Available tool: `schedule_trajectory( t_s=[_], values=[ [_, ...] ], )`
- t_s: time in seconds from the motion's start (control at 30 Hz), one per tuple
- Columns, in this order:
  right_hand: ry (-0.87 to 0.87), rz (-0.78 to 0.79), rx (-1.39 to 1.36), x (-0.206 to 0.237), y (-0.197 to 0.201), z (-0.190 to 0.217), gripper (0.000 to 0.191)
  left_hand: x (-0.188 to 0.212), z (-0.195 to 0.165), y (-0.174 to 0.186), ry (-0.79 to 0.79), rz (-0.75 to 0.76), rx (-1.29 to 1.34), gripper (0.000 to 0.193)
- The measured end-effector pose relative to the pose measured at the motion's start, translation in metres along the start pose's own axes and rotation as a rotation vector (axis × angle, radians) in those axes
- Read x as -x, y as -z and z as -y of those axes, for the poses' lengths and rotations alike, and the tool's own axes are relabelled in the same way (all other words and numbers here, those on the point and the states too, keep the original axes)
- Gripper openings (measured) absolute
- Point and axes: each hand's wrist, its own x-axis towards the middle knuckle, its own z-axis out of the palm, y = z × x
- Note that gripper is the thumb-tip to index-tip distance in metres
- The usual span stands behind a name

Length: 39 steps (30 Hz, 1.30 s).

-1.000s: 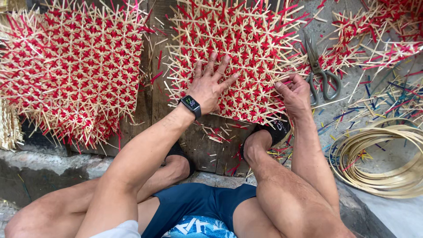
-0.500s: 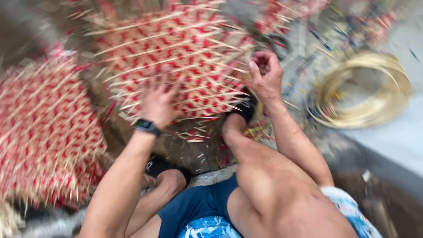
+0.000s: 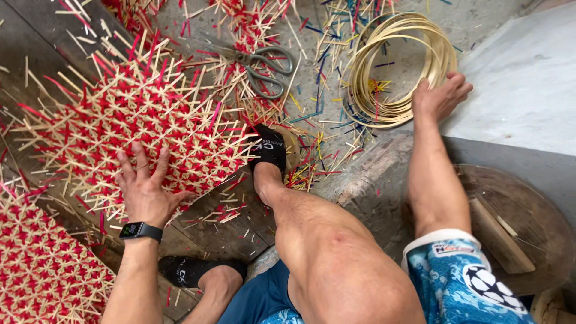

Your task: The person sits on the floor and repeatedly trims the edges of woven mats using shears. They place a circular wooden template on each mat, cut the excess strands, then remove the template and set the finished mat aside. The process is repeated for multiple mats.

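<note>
below, the left hand (image 3: pixel 144 192) pressed spread fingers on the light, brittle woven mat (image 3: pixel 138 120); the right hand (image 3: pixel 441 96), fingers loosely apart, touched the springy cane coil (image 3: pixel 366 90) at its rim.

left hand (image 3: pixel 146 192) on woven mat (image 3: pixel 141 120), right hand (image 3: pixel 440 96) at coil (image 3: pixel 396 66)

small rectangular smartwatch screen (image 3: pixel 130 230) — dark, lit icons — on left wrist

The flat woven bamboo mat (image 3: pixel 141 126) has a red and pale straw star lattice pattern. The round coil of bamboo strips (image 3: pixel 399 66) is pale yellow. The loose cut bamboo slivers (image 3: pixel 318 144) are red, yellow, blue and green. The steel scissors (image 3: pixel 261 66) are grey. The ankle sock (image 3: pixel 270 150) is black.
</note>
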Motion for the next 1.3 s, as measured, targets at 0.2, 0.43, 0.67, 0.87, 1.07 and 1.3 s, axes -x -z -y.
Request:
schedule_trajectory(
  t_s=[0.2, 0.43, 0.67, 0.87, 1.07, 1.3],
  values=[
    [0.121, 0.308, -0.051, -0.037, 0.011, -0.008, 0.015, -0.003, -0.007, 0.014, 0.009, 0.004, 0.053, 0.118],
    [0.451, 0.359, -0.536, -0.049, 0.093, 0.13, 0.006, -0.036, -0.048, 0.062, 0.069, -0.303, 0.512, 0.083],
    [0.434, 0.903, -0.923, -0.007, 0.203, 0.295, 0.014, -0.046, -0.125, 0.091, 0.163, -0.314, 2.16, 0.057],
    [0.345, 1.522, -1.075, 0.001, 0.254, 0.375, 0.029, 0.002, -0.076, 0.128, 0.07, -0.568, 2.237, 0.043],
    [0.231, 1.679, -1.286, 0.036, 0.244, 0.427, 0.044, 0.035, -0.033, 0.142, 0.0, -0.491, 2.476, 0.035],
    [0.334, 1.556, -1.332, 0.082, 0.236, 0.438, 0.049, 0.051, 0.007, 0.139, 0.034, -0.672, 2.45, 0.032]
  ],
)
